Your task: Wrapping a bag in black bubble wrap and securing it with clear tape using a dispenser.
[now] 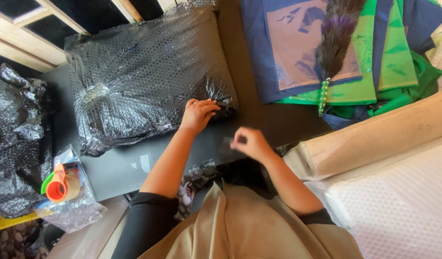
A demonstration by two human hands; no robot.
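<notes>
Left hand (198,115): fingers curled, pressed down on the near right corner of the bubble-wrapped parcel (144,76), gripping or pinning a wrap fold there. This likely keeps the loose wrap from springing open at that corner.

Right hand (247,143): motion-blurred, raised just off the dark tabletop (274,122), near and to the right of the left hand. Fingers seem pinched around something small and dark; cannot tell what, or whether the grip is closed.

Parcel: large, flat, black under the wrap, lying across the far left of the table; wrap bunched at its left end.

Outward, left: a crumpled heap of spare bubble wrap (14,144); near it, tape rolls (60,184), orange and green, on a clear bag within arm's reach.

Far right: stacked blue and green fabric (374,62) with a feather duster (334,43) on top. Near right: a beige roll (374,139) above white bubble sheet (403,206).
</notes>
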